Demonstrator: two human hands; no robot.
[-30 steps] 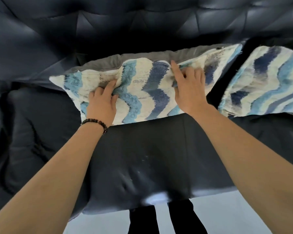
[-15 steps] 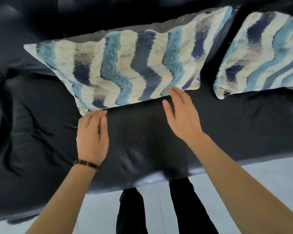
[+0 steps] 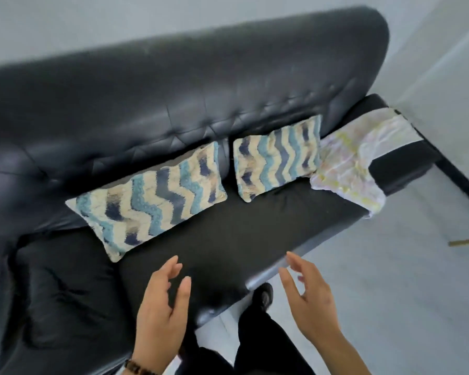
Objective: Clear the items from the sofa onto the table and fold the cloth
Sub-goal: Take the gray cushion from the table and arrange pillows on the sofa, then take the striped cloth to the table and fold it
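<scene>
- Standing at the sofa (image 3: 173, 98), apparently between steps: no loose items to be seen on the seat, only two pillows and the cloth, and folding not yet begun.
- Holding nothing in either hand: left hand (image 3: 160, 307) above the sofa's front edge, fingers loose and slightly parted; right hand (image 3: 312, 301) just off that front edge, over the floor, fingers relaxed and spread, a little blurred.
- Next, probably: step toward the sofa's right end, reach for the cloth (image 3: 355, 163), pinch two corners, lift it clear and shake it flat before folding.
- Calls for both hands, one per corner; worth minding the part hanging over the sofa's front edge, likely to slide off under a one-sided pull.
- Spread across the seat at the sofa's right end, touching the right pillow (image 3: 276, 158): pale, thin, crumpled, with faint yellow and pink marks, one corner down past the front of the seat.
- Looks light and limp; likely to bunch rather than hold a crease.
- Propped against the sofa's backrest: left pillow (image 3: 149, 201) near the middle, its twin just beside it with a narrow gap, both zigzagged in blue and cream.
- No table in view, so cannot tell where it stands relative to the sofa.
</scene>
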